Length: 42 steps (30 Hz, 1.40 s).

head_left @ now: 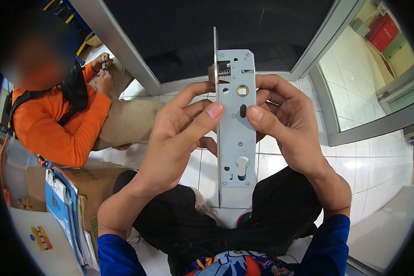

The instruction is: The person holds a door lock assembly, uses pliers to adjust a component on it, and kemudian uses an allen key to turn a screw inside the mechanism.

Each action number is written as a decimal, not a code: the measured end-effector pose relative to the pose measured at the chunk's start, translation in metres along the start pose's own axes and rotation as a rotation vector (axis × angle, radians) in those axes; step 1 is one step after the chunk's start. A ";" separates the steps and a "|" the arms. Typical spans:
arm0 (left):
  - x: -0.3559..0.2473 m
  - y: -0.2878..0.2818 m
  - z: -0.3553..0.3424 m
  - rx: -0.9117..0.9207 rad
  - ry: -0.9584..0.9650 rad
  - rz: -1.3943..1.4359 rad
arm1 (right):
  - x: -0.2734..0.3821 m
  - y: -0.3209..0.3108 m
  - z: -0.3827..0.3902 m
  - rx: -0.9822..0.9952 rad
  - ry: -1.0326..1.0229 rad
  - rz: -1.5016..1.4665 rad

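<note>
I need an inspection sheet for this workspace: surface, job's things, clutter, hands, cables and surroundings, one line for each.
Surface: white tiled floor; no worktable used, lock held in the air.
Job's things: grey mortise lock body, upright, coil spring visible near its top.
Clutter: cardboard box and blue folder with papers, lower left.
Hands: left hand grips the faceplate side; right hand, the opposite edge.
Cables: nothing clearly seen.
Surroundings: dark glass panel ahead; co-worker in orange, left.

Dark glossy panel (170, 37) in gray metal frame (122, 46); wht. tile floor (368, 161) runs below & R of it. Further R of panel, 2nd metal frame (377, 124) w/ more tile & red box (382, 33) beyond. Bright light, esp. on tile R of panel.
</note>
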<state>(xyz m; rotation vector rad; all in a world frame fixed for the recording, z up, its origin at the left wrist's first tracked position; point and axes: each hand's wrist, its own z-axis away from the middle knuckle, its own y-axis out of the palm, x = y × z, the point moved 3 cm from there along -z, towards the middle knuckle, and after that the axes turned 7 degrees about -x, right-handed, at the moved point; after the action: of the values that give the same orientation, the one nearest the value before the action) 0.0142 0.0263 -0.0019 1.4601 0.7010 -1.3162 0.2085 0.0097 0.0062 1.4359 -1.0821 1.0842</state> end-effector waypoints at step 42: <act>-0.006 0.009 0.009 -0.048 0.373 -0.222 | 0.002 0.000 0.006 -0.032 -0.180 0.148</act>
<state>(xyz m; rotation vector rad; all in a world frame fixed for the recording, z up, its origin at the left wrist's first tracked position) 0.0171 0.0163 0.0076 1.6432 1.1584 -1.1899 0.2097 0.0036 0.0074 1.4675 -1.3454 1.0503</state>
